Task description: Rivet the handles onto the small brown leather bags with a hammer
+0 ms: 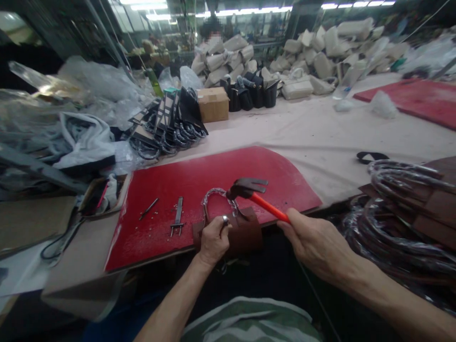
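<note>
My right hand (pixel 309 237) is wrapped round the orange handle of a claw hammer (pixel 265 204), whose dark head is raised over the work. My left hand (pixel 214 240) is closed round a small metal-topped tool (pixel 225 220), upright on a brown leather piece (pixel 245 233). That piece lies at the front edge of a red board (pixel 263 164), partly hanging over it. A plastic-wrapped handle (pixel 213 191) loops up from the leather. On the board's left part lie a pronged metal punch (pixel 177 216) and a thin metal rod (pixel 148 209).
A small tray (pixel 117 197) stands left of the board. Behind it are black strapped pieces (pixel 164 123), a cardboard box (pixel 213 104) and black bags (pixel 254 92). Wrapped brown handles (pixel 392 228) are heaped at right. Beige bags (pixel 324 52) and a person (pixel 213 35) are at the back.
</note>
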`<state>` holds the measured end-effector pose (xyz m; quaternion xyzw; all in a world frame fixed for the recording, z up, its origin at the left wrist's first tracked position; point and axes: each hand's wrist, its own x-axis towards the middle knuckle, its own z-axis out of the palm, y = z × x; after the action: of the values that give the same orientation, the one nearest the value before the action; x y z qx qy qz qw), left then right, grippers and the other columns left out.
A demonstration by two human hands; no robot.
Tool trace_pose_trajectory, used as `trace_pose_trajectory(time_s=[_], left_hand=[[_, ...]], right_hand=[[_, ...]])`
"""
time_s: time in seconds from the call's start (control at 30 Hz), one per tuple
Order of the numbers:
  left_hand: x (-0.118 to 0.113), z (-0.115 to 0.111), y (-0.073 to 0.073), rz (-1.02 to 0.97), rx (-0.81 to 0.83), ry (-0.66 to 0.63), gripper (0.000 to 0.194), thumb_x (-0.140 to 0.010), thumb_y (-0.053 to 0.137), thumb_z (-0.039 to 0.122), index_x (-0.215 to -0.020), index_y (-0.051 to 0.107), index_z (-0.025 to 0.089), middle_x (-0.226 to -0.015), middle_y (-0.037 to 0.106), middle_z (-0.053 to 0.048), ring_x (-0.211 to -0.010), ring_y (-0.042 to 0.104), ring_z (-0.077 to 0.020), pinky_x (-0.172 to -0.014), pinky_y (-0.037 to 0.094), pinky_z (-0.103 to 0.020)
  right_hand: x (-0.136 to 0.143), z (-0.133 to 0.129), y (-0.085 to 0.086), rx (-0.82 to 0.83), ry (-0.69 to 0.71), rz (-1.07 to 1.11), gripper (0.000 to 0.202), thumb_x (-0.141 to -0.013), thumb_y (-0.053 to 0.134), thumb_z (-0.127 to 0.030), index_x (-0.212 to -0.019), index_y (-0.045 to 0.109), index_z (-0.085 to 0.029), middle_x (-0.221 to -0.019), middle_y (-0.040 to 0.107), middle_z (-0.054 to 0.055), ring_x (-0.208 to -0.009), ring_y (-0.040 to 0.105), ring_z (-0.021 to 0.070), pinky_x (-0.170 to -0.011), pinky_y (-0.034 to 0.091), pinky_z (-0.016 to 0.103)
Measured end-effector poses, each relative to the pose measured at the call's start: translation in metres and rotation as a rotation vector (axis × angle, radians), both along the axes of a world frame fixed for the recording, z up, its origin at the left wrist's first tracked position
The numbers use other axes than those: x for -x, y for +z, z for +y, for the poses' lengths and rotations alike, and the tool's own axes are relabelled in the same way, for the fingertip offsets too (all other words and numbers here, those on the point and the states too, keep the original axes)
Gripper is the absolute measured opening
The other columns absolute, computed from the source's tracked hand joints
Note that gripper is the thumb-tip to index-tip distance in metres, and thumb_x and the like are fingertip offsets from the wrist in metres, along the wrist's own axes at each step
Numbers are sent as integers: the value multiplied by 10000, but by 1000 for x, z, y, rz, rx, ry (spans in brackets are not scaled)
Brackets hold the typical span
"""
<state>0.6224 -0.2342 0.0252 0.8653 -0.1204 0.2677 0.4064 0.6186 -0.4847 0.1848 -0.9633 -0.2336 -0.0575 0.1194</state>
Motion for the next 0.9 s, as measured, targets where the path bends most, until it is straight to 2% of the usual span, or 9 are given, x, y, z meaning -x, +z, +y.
trace_pose_trajectory(time_s=[0.1,0.23,0.3,0.37,0.47,0.53,0.6,0.73,0.9], left_hand=[[0,0,2,-5,-21,2,74,-946,547,173,-972,612,199,-857,695,-32,-807,688,-167,-757,531,-250],[-1,1,3,-6,-36,-5,69,-946,560,179,-985,615,193,-855,692,-31,-805,686,-166,-756,528,-247],[-1,2,4,2,-25,-8,65,-950,563,186,-983,619,191,-880,702,-39,-828,694,-166,-767,531,-243],[-2,2,5,14,-8,-20,75,-956,564,196,-998,626,190,-918,716,-49,-862,702,-166,-786,535,-238],[-2,3,6,39,13,-32,87,-962,561,200,-1000,638,192,-920,721,-47,-860,704,-157,-782,539,-229],[-3,4,7,60,27,-33,85,-955,567,190,-984,647,194,-897,719,-35,-840,700,-147,-774,541,-221],[-3,4,8,78,47,-41,92,-947,574,179,-981,658,194,-894,724,-28,-845,702,-139,-791,546,-218],[-1,5,11,95,154,-27,112,-933,596,190,-988,693,196,-911,755,-23,-848,718,-130,-813,564,-211],[7,18,29,220,421,158,148,-937,630,322,-994,705,208,-915,780,-22,-865,742,-151,-843,585,-240]], right_hand=[[-19,2,-10,-67,-155,177,264,-1032,345,-369,-821,413,-226,-606,485,-18,-516,461,161,-554,228,289],[-56,10,-41,-24,-268,328,273,-1058,369,-343,-877,508,-194,-710,601,32,-669,585,187,-624,332,282],[-70,17,-57,23,-300,312,261,-1054,379,-307,-1004,578,-147,-822,659,98,-760,628,235,-674,380,312],[-75,26,-69,43,-304,244,301,-1027,439,-280,-1236,571,-109,-1074,669,184,-963,631,310,-787,424,377],[-68,45,-81,-24,-88,58,519,-958,587,-264,-1449,479,-137,-1455,488,199,-1301,466,356,-1055,369,483],[-60,59,-92,-86,152,33,600,-907,680,-291,-1458,493,-147,-1530,426,172,-1386,394,342,-1146,319,503],[-53,70,-104,-100,299,111,645,-872,737,-324,-1452,513,-154,-1568,396,153,-1434,349,345,-1186,288,537],[-51,79,-121,-80,291,202,740,-851,777,-374,-1481,487,-116,-1612,351,133,-1479,285,354,-1232,222,573],[-55,78,-119,-92,269,245,769,-816,815,-370,-1468,506,-104,-1611,358,124,-1474,293,349,-1248,210,559]])
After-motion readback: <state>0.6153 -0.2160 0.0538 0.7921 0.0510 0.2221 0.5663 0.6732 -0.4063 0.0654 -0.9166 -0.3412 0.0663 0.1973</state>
